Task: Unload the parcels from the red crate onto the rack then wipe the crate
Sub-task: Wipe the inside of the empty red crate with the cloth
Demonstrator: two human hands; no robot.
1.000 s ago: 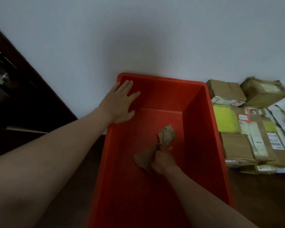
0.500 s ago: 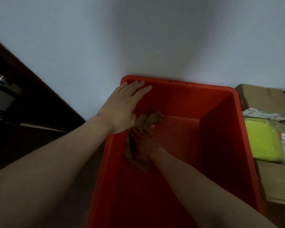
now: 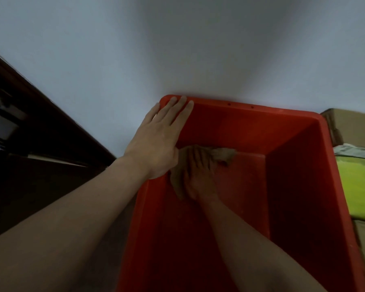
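Where dark wooden furniture [image 3: 40, 133] fills left edge, pale wall rises behind. Left hand [image 3: 158, 142] flat on far-left corner rim of red crate [image 3: 240, 127], fingers straight, close together, gripping nothing. Right hand [image 3: 198, 178] inside crate, fingers laid out flat, pressing brown cloth [image 3: 223, 153] onto crate floor near far-left corner; crumpled cloth end pokes past fingertips along far wall. Parcels just beside crate's right wall: cardboard box [image 3: 350, 125] at back, yellow-green packet [image 3: 358, 186] nearer.
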